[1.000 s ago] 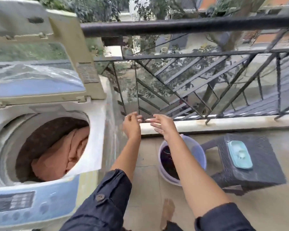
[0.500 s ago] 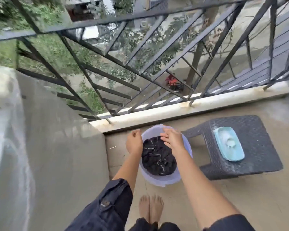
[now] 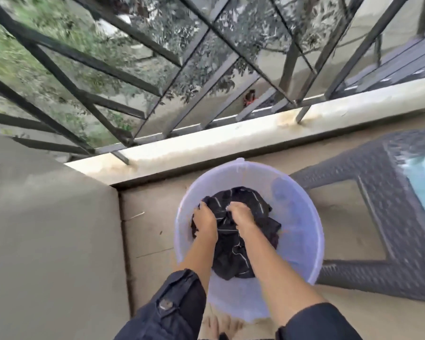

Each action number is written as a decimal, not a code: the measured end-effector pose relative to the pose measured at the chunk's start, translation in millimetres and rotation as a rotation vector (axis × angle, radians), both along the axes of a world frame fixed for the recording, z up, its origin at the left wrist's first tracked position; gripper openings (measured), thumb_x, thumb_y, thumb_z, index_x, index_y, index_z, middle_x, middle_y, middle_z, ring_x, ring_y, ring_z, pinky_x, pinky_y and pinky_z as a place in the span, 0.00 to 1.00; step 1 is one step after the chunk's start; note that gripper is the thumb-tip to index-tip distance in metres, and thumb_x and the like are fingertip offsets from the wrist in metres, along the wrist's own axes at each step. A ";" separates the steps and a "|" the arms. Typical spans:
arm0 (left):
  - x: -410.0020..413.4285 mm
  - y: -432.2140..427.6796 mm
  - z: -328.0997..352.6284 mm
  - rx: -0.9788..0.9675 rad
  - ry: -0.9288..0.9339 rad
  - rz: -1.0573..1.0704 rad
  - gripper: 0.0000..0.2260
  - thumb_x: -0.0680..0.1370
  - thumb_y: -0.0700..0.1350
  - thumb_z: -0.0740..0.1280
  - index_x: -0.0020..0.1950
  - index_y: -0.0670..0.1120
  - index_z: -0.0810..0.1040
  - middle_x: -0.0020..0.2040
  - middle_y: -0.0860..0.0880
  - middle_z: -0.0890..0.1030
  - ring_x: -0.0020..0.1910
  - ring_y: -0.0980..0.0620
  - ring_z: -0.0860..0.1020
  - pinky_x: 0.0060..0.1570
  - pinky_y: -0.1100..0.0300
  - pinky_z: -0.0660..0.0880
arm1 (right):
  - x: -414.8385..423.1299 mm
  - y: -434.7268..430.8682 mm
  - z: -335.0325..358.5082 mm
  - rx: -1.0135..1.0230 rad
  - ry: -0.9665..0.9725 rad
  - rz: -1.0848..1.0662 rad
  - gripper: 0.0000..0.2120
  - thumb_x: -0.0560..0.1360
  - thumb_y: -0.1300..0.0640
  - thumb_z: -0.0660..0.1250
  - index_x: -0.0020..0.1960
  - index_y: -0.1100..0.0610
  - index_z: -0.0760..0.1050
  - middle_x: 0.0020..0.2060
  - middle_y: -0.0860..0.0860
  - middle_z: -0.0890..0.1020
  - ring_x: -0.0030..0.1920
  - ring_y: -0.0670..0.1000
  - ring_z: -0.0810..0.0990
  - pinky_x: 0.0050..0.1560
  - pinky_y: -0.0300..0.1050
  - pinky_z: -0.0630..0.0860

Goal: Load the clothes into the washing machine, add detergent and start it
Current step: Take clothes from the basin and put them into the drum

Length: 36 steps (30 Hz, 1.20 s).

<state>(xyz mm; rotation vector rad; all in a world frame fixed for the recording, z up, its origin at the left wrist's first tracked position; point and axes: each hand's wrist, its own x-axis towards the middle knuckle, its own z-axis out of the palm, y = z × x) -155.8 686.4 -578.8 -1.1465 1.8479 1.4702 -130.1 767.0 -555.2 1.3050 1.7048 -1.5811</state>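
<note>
Head cam looking straight down: both hands are in the lavender bucket (image 3: 302, 217) on the floor, dead centre of view. Left hand (image 3: 204, 222) and right hand (image 3: 241, 214) sit side by side, fingers curled into the dark striped garment (image 3: 231, 253), each gripping a bunch. Grey woven stool (image 3: 390, 168) stands just beside the bucket at 3 o'clock, railing (image 3: 289, 67) at 12.

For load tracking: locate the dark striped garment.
Head view, lower centre: the garment lies in the lilac plastic basin, gripped by left hand and right hand, beside the grey woven stool.
</note>
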 end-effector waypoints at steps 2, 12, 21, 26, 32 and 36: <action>0.5 2.9 -15.6 -0.049 0.014 -0.066 0.21 0.82 0.50 0.53 0.71 0.39 0.66 0.71 0.41 0.69 0.69 0.42 0.67 0.71 0.50 0.61 | 1.1 -6.7 -25.6 -0.039 -0.021 0.004 0.19 0.78 0.54 0.62 0.67 0.56 0.70 0.67 0.54 0.72 0.66 0.56 0.70 0.63 0.49 0.67; 7.3 -20.2 -31.2 -0.080 -0.036 -0.369 0.14 0.81 0.46 0.56 0.61 0.44 0.76 0.59 0.45 0.78 0.57 0.45 0.75 0.56 0.56 0.70 | 1.8 -30.5 -45.1 -0.017 0.039 -0.052 0.30 0.74 0.47 0.67 0.72 0.53 0.64 0.68 0.54 0.71 0.67 0.56 0.70 0.63 0.52 0.72; 32.9 -10.8 30.9 0.159 -0.018 -0.234 0.13 0.67 0.46 0.60 0.40 0.49 0.85 0.44 0.48 0.85 0.45 0.48 0.82 0.49 0.50 0.79 | 28.2 -13.1 52.2 0.089 0.007 -0.246 0.33 0.72 0.50 0.69 0.74 0.56 0.61 0.65 0.55 0.74 0.65 0.57 0.72 0.59 0.49 0.73; 40.5 -12.1 117.1 0.106 0.023 -0.115 0.10 0.74 0.40 0.57 0.43 0.41 0.78 0.32 0.49 0.74 0.22 0.55 0.71 0.26 0.62 0.68 | 36.1 -3.8 132.4 0.074 0.066 -0.427 0.33 0.67 0.50 0.69 0.70 0.56 0.66 0.62 0.55 0.76 0.63 0.58 0.73 0.65 0.57 0.70; 48.5 -13.3 158.8 0.043 0.007 -0.174 0.11 0.65 0.48 0.54 0.23 0.48 0.67 0.30 0.41 0.68 0.36 0.46 0.65 0.36 0.53 0.66 | 49.4 6.8 215.6 0.044 0.144 -0.528 0.21 0.58 0.47 0.66 0.49 0.53 0.77 0.50 0.55 0.83 0.52 0.59 0.80 0.58 0.58 0.77; 46.8 -15.1 167.6 0.101 -0.032 -0.131 0.21 0.66 0.60 0.56 0.46 0.49 0.82 0.54 0.43 0.82 0.51 0.43 0.80 0.57 0.43 0.76 | 50.9 8.4 291.4 -0.034 0.210 -0.528 0.12 0.58 0.51 0.65 0.37 0.56 0.78 0.36 0.55 0.83 0.42 0.60 0.82 0.43 0.50 0.77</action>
